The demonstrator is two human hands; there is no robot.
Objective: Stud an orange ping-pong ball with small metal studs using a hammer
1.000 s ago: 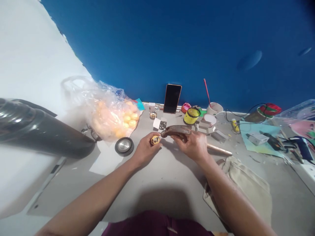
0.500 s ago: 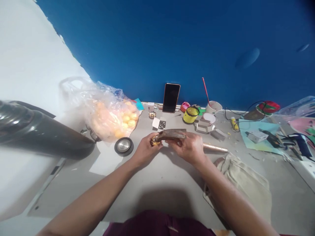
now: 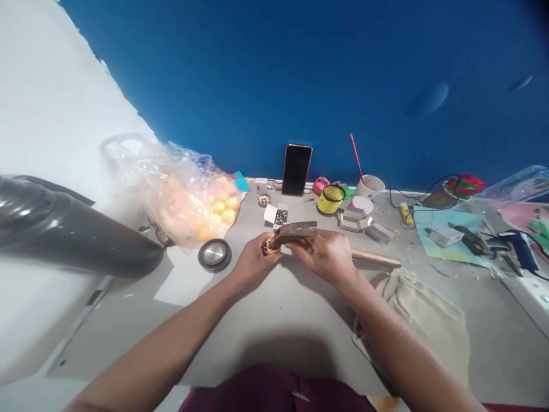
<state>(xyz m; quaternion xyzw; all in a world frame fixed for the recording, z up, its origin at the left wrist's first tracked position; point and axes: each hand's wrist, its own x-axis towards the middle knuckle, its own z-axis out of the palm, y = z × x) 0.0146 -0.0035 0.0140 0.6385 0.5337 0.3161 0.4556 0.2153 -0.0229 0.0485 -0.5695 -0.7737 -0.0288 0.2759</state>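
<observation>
My left hand is closed around a small yellow piece with dark marks; the fingers cover most of it. My right hand grips a claw hammer close to its head. The hammer's worn brown head meets the yellow piece at its left end, though whether they touch is hard to tell. Its handle sticks out to the right past the hand. Just beyond the hands sits a small white box of shiny metal bits.
A plastic bag of orange-yellow round things and a dark round lid lie left. Behind stand a phone, a yellow cup and a white cup. A beige cloth bag lies right; a large dark cylinder juts in.
The hammer head has tilted a little and shifted slightly left with my right hand. My left hand keeps its hold on the yellow piece. The whole view has moved slightly.
</observation>
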